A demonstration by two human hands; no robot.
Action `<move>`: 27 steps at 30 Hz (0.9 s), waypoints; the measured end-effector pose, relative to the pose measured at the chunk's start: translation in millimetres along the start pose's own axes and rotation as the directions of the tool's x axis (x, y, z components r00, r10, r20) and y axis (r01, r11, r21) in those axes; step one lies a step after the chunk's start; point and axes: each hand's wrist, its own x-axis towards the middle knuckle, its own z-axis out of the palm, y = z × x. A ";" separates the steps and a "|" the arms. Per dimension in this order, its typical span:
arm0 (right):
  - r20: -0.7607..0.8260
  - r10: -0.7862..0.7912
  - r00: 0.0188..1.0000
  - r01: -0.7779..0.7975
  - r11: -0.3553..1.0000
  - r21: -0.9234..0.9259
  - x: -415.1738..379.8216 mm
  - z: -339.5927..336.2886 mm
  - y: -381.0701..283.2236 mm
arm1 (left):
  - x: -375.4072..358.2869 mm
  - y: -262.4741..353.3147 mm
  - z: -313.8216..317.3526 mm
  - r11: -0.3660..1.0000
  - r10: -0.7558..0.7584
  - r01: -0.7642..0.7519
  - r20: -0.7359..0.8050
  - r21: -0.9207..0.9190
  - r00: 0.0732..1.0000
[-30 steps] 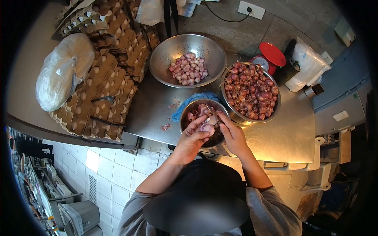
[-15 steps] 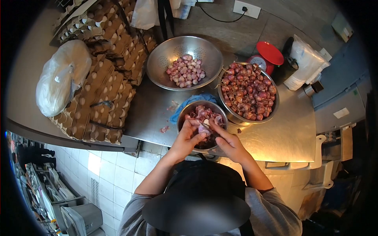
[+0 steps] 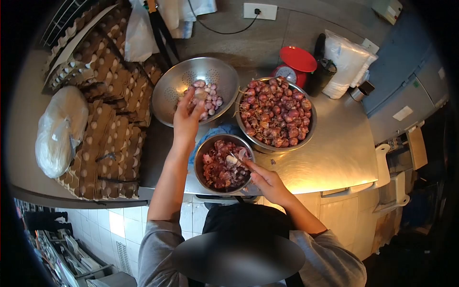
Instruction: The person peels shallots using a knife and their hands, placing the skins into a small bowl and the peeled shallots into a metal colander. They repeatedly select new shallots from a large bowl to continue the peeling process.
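Note:
My left hand (image 3: 188, 111) reaches over the perforated metal colander (image 3: 165, 95), fingers spread above the peeled shallots (image 3: 210, 101). Nothing shows gripped in it. Over the smaller steel bowl (image 3: 198, 165), my right hand (image 3: 267, 181) holds a small knife (image 3: 236, 158), its blade pointing to the upper left. Reddish skins and peelings (image 3: 220, 167) fill that bowl. Behind and to the right, a large steel bowl (image 3: 313, 122) is heaped with unpeeled shallots (image 3: 279, 112).
Egg trays (image 3: 103, 148) are stacked at the left beside a white plastic bag (image 3: 62, 131). A blue cloth (image 3: 224, 129) lies under the smaller bowl's back edge. Behind the large bowl stand a red scale (image 3: 299, 60) and a clear bag of white containers (image 3: 346, 62).
My left hand has left the peelings bowl and moved up and left to the colander. The shallot that was between my hands no longer shows there. The view has shifted.

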 end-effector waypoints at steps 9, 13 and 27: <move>-0.076 0.032 0.997 -0.030 0.999 0.023 -30.3 -16.3 7.8 | 30.9 -74.0 116.3 0.908 0.078 -0.266 0.494 0.324 0.866; -0.067 0.101 0.993 -0.097 0.993 0.074 -41.6 -26.9 1.1 | 20.8 -92.8 160.3 0.716 -0.009 -0.376 0.546 0.588 0.837; -0.103 0.059 0.993 -0.018 0.935 0.353 -36.9 -22.5 1.5 | -57.2 -25.5 47.5 0.766 -0.313 0.533 0.516 -0.360 0.798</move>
